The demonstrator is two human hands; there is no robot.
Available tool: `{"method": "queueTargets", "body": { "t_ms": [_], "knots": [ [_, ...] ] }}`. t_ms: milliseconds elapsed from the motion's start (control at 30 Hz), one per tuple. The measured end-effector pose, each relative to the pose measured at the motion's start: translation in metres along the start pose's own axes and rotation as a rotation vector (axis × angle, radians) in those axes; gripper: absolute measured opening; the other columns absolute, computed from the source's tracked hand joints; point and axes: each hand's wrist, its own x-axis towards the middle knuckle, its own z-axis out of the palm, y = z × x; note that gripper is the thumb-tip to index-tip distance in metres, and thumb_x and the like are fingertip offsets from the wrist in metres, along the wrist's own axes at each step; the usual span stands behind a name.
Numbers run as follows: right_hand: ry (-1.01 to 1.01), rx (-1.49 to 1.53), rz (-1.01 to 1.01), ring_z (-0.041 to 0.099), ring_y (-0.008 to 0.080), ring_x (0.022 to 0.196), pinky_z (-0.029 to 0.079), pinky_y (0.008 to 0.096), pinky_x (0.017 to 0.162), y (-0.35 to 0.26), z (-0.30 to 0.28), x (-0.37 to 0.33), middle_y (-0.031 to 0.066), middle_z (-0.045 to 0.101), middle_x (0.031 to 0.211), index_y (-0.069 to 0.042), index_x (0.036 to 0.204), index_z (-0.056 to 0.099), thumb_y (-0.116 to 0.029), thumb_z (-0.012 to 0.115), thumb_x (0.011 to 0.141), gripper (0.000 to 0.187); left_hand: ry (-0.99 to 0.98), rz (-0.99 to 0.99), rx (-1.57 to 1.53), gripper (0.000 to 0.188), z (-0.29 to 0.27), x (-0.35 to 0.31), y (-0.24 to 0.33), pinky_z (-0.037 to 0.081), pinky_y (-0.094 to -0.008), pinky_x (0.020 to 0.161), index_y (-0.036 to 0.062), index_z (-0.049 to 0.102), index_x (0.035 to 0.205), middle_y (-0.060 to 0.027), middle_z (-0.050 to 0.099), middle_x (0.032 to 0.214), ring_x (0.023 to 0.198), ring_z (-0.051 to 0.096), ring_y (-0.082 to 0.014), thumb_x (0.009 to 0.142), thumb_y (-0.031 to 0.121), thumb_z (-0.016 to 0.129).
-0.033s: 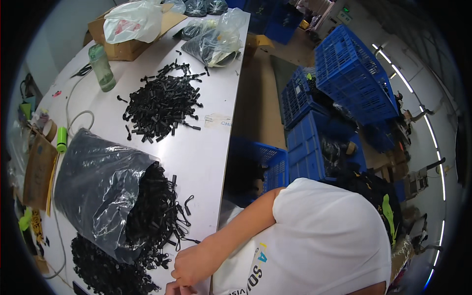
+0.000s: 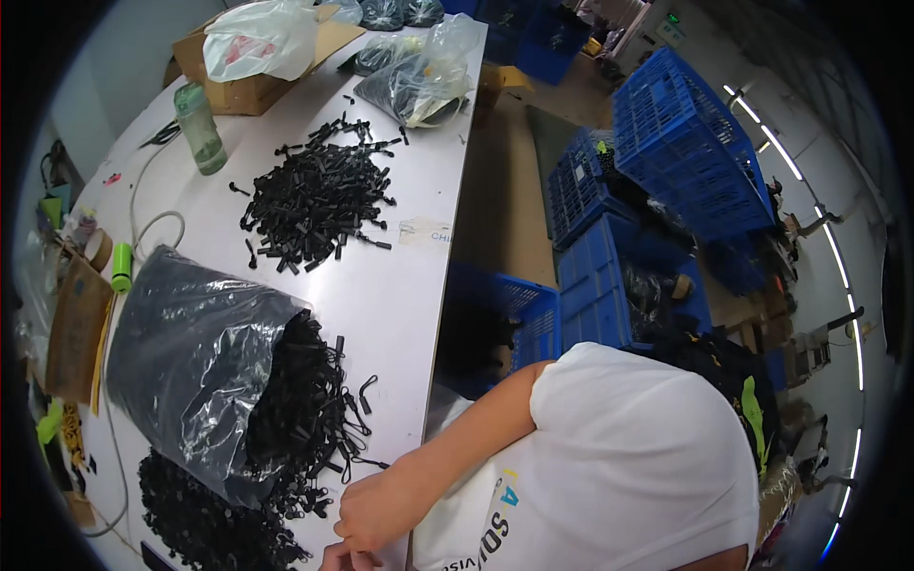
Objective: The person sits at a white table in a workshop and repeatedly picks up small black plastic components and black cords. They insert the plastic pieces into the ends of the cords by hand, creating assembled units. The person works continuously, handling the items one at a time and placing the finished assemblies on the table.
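Note:
At the table's near edge, my right hand [image 2: 379, 514] has its fingers bent inward; whatever they grip is hidden. Fingers [image 2: 345, 557] show just below it at the picture's lower border, perhaps my left hand's, mostly cut off. Closest to the right hand lies a heap of black cord zipper pulls [image 2: 309, 400], spilling from the mouth of a large clear plastic bag [image 2: 190, 352]. One looped pull reaches almost to the wrist. Below the bag spreads a pile of small black pieces [image 2: 205, 519] resembling zipper sliders.
Farther up the white table [image 2: 381, 295] lies another heap of black pulls [image 2: 314, 195]. Beyond are a green bottle [image 2: 200, 133], a cardboard box [image 2: 238, 95] and filled plastic bags [image 2: 419, 86]. A green cylinder [image 2: 121, 268] and grey cable stand left. Blue crates [image 2: 685, 143] are stacked right.
The whole view has shifted very slightly. My right hand and the heaps stay as they were.

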Motion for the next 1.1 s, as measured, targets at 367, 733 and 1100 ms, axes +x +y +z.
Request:
{"method": "queueTargets", "body": {
  "t_ms": [367, 733, 1100],
  "knots": [
    [0.092, 0.251, 0.057, 0.059, 0.0296, 0.06, 0.049, 0.0386, 0.054, 0.001, 0.0, 0.012, 0.0113, 0.057, 0.071, -0.003, 0.076, 0.055, -0.029, 0.058, 0.084, 0.027, 0.608, 0.231, 0.014, 0.019, 0.031, 0.009, -0.014, 0.043, -0.0234, 0.061, -0.0063, 0.057, 0.088, -0.0077, 0.057, 0.077, 0.069, 0.052, -0.0116, 0.092, 0.011, 0.052],
    [0.202, 0.574, 0.194, 0.054, 0.0258, 0.047, 0.042, 0.0317, 0.045, 0.005, 0.0, 0.011, 0.0077, 0.056, 0.059, -0.001, 0.083, 0.061, -0.008, 0.065, 0.076, 0.011, 0.363, 0.358, -0.487, 0.008, 0.012, 0.014, -0.033, 0.046, -0.0209, 0.057, -0.0058, 0.06, 0.088, -0.0109, 0.06, 0.081, 0.065, 0.055, -0.0106, 0.082, -0.004, 0.063],
    [0.336, 0.509, 0.176, 0.055, 0.022, 0.046, 0.041, 0.0298, 0.044, 0.006, 0.01, 0.009, 0.0106, 0.057, 0.06, 0.002, 0.085, 0.061, -0.005, 0.068, 0.075, 0.014, 0.385, 0.521, 0.321, 0.016, 0.001, 0.015, -0.027, 0.048, -0.029, 0.055, -0.0032, 0.061, 0.085, -0.0112, 0.062, 0.077, 0.062, 0.06, -0.0186, 0.07, -0.009, 0.065]
  ]
}}
